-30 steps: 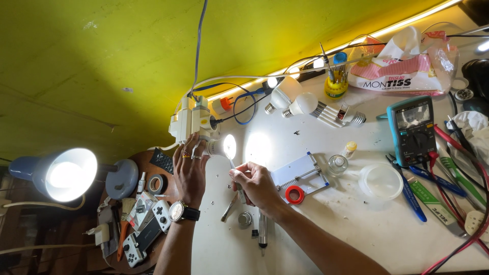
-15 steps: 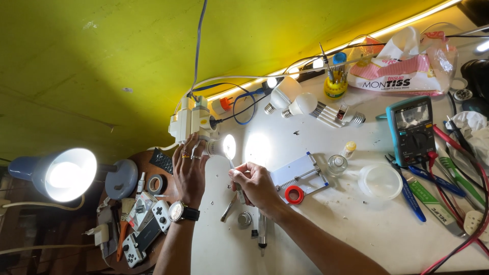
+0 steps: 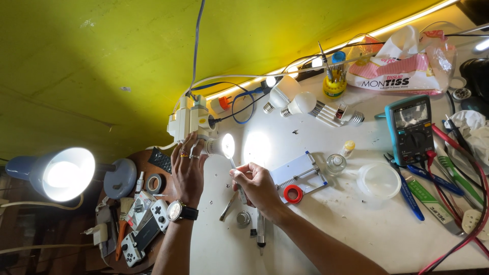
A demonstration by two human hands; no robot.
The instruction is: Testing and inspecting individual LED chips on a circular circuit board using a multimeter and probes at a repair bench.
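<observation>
Head view, white tabletop (image 3: pixel 356 224) against a yellow-green wall. Left hand (image 3: pixel 187 170), rings on two fingers and a wristwatch on the wrist, is closed around the base of a lit bulb (image 3: pixel 222 145); the bulb sits in a white socket adapter block (image 3: pixel 189 120) at the tabletop's back edge, a grey cable running up from the block. Right hand (image 3: pixel 253 183) is curled in a pinch on a thin metal tool (image 3: pixel 233 163), whose tip points up at the bulb's lower rim; contact between tip and bulb cannot be confirmed from this angle. Just right of the right hand: a small vise-like clamp with a white plate (image 3: pixel 298 170) and a red tape ring (image 3: pixel 293 193) touching its lower edge. Below the right hand lie tweezers (image 3: pixel 227 206), a round metal cap (image 3: pixel 243 219) and a pen-shaped driver (image 3: pixel 261 230). Two unlit white bulbs (image 3: pixel 291 99) rest near the wall. A teal multimeter (image 3: pixel 410 128) with red and black leads lies well apart to the right, a clear plastic lid (image 3: pixel 378 180) between it and the clamp. A lit blue desk lamp (image 3: pixel 61 173) stands at far left.
</observation>
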